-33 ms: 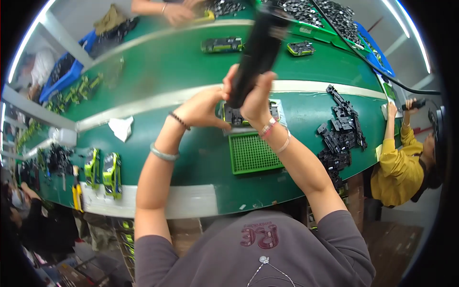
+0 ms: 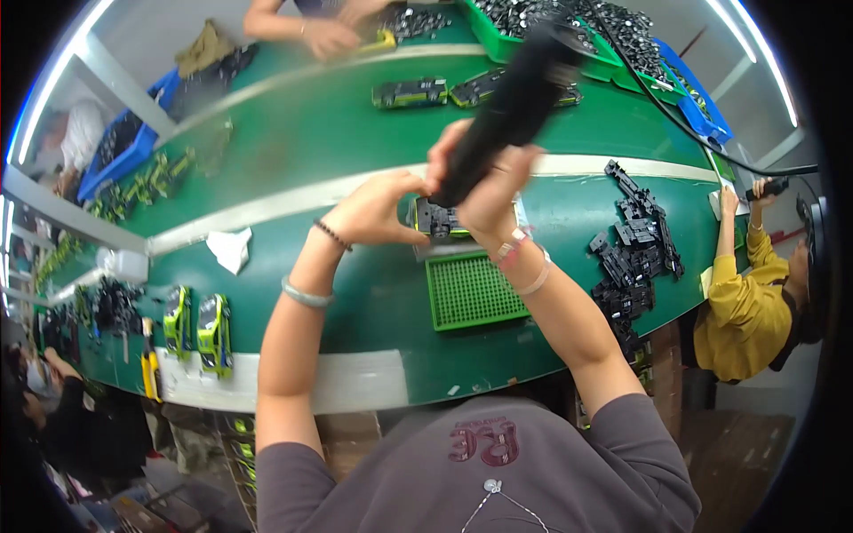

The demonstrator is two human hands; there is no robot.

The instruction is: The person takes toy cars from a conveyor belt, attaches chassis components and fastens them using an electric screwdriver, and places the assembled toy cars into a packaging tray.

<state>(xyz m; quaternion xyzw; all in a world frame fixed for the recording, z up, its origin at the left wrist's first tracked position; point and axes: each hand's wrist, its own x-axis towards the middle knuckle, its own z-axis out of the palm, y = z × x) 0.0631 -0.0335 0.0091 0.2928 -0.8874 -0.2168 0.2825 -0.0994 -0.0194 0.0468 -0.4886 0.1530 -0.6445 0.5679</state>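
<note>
My right hand is wrapped round a thick black electric screwdriver, its upper end leaning away to the right and blurred. Below it lies an upside-down toy car, dark underside up, partly hidden by my right hand and wrist. My left hand grips the car's left end, thumb on the near side and fingers on the far side. The screwdriver's tip is hidden behind my right hand, so I cannot tell whether it touches the car. Just nearer to me sits a green perforated tray.
Black plastic chassis parts are heaped on the right. Two green-and-black toy cars stand at left beside a yellow-handled tool and white paper. More cars lie across the white strip; green bins hold small parts. Co-workers sit around.
The screwdriver's upper end has swung to the right, and my right hand has shifted slightly right with it. A car behind it now shows. My left hand stays on the toy car.
</note>
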